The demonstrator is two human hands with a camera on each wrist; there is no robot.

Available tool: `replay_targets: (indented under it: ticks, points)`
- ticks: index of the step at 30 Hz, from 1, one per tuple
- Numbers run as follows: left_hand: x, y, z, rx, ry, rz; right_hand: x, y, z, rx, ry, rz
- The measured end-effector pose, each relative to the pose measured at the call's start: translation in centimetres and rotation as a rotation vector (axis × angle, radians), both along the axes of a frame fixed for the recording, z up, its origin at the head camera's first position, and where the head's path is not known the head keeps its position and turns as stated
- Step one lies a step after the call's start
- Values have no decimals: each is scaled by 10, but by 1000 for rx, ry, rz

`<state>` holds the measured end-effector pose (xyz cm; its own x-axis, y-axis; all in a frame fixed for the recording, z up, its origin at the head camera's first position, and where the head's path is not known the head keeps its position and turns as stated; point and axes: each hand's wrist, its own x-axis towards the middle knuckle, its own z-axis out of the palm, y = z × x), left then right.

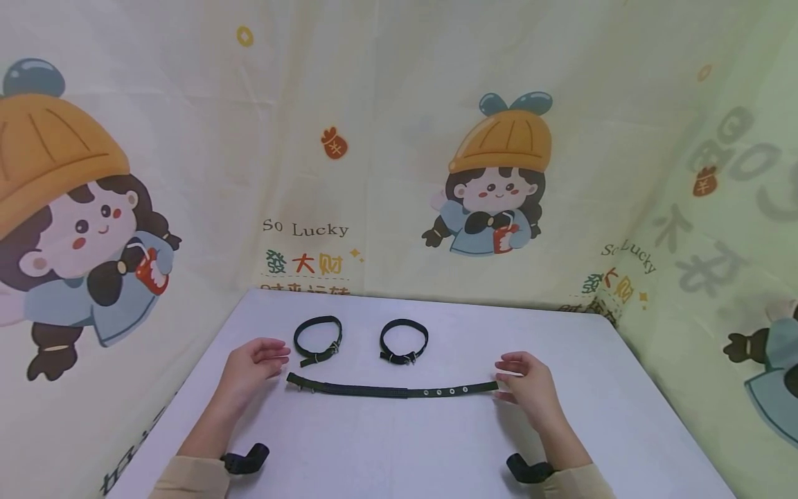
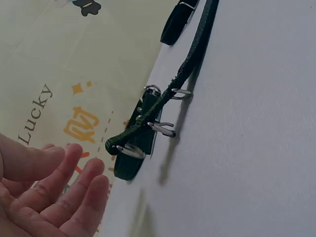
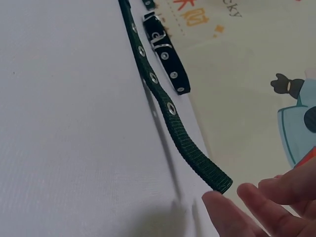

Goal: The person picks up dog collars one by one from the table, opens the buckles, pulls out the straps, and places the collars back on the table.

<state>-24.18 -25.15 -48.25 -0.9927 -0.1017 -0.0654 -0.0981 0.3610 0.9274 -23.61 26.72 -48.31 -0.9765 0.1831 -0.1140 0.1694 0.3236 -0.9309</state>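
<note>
A dark green pet collar (image 1: 374,391) stretches unbuckled across the table between my hands, buckle end left, eyelets right. Beside the buckle end is my left hand (image 1: 249,366), fingers loosely extended; the left wrist view shows a gap between its fingers (image 2: 94,170) and the collar's end (image 2: 112,144). At the eyelet end, my right hand (image 1: 528,382) has its fingers spread, and its fingertips (image 3: 213,198) lie close to the strap tip (image 3: 219,182) without a grip. In both wrist views the strap's shadow falls apart from it.
Behind the strap lie two buckled collars in loops, one at left (image 1: 321,357) and one near the middle (image 1: 394,357). They sit on a white table (image 1: 386,457). A cartoon-printed curtain (image 1: 399,173) hangs along its back and sides.
</note>
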Motion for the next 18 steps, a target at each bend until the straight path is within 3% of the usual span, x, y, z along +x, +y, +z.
replay_targets:
  ticks: [8,14,18]
  points:
    - [-2,15,10,-52,77,25,0,-6,12,175,47,-31]
    - [-5,35,18,-143,141,-8,-3,-13,17,262,121,-21]
    - [-6,54,22,-170,126,-41,-6,-24,19,303,161,12]
